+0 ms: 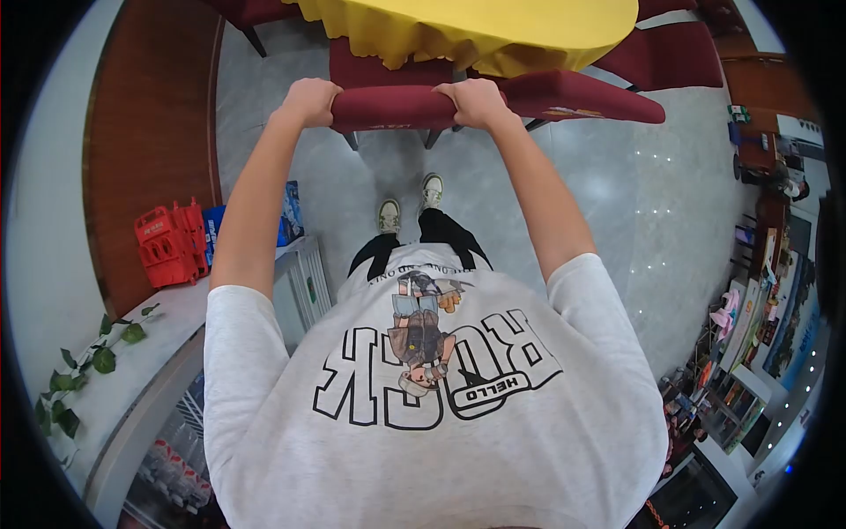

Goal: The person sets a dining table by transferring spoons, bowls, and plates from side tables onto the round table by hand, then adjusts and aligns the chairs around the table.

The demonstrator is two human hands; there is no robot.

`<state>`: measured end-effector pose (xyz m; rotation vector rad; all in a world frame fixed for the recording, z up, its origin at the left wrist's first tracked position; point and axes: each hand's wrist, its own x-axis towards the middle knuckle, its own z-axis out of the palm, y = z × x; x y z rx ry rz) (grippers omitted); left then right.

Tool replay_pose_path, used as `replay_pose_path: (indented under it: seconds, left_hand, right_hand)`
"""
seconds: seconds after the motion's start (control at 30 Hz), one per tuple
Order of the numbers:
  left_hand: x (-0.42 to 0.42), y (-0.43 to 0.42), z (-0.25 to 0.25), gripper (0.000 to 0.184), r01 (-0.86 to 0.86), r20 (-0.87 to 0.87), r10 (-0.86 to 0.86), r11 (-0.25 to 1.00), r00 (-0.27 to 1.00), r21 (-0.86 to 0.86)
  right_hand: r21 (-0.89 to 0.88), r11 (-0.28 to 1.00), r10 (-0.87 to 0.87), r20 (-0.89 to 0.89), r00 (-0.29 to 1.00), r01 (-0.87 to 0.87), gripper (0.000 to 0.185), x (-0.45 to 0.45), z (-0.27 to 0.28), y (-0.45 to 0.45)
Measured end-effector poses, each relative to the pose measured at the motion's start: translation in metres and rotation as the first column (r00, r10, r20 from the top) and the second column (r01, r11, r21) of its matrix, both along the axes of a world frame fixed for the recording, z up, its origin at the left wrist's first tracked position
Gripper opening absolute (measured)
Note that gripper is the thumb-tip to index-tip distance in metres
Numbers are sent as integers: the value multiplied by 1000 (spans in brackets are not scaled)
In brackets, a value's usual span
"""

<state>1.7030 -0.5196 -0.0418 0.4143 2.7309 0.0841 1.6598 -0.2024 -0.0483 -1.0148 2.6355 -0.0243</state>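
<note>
A dark red upholstered chair (394,107) stands straight ahead, its back towards me. My left hand (312,101) is closed around the left end of the chair's backrest. At the other end of the same backrest, my right hand (473,102) is closed with the thumb over the top. Both arms reach forward, nearly straight. Part of the seat shows beyond the backrest, running under the edge of a yellow tablecloth (493,31). Close to my right hand is a second dark red chair (582,95), angled away to the right.
More dark red chairs (667,55) surround the table. On my left are a wooden panel (154,97), red plastic crates (167,245), a white counter (167,331) and a leafy vine (103,359). Crowded shelves (736,326) line the right side. Grey tiled floor (599,189) lies between.
</note>
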Motion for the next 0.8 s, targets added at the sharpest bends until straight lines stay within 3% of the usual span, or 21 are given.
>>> replay_pose_path:
  seconds: [0.13, 0.27, 0.37, 0.43, 0.5, 0.6, 0.67, 0.8]
  left_hand:
    - [37, -4, 3, 38, 32, 36, -32, 999, 999, 7]
    - [77, -7, -9, 34, 69, -60, -66, 997, 996, 45]
    - [104, -4, -12, 36, 72, 2, -72, 997, 997, 8]
    - [125, 1, -14, 41, -10, -55, 15, 997, 998, 75]
    - [141, 7, -13, 42, -12, -110, 25, 993, 994, 119]
    - [148, 15, -4, 47, 4, -244, 43, 982, 969, 186]
    - [152, 34, 1, 68, 102, -265, -24, 953, 964, 285]
    - [149, 90, -8, 75, 182, -331, -89, 947, 939, 263]
  right_hand:
    - [-11, 1000, 2, 0, 1000, -2, 53, 40, 2, -3]
    - [-33, 999, -32, 6, 999, 33, 53, 88, 1, -1]
    - [-51, 997, -62, 26, 998, 63, 54, 120, 0, 2]
    - [-63, 995, -74, 39, 997, 76, 54, 137, -5, 7]
    - [-212, 969, -139, -45, 989, 126, 57, 148, -8, 8]
    - [-270, 954, -148, -52, 988, 129, 59, 149, -3, 7]
    - [-277, 953, -141, -58, 988, 120, 60, 151, -4, 9]
    - [-304, 949, -112, -80, 991, 82, 61, 147, -10, 12]
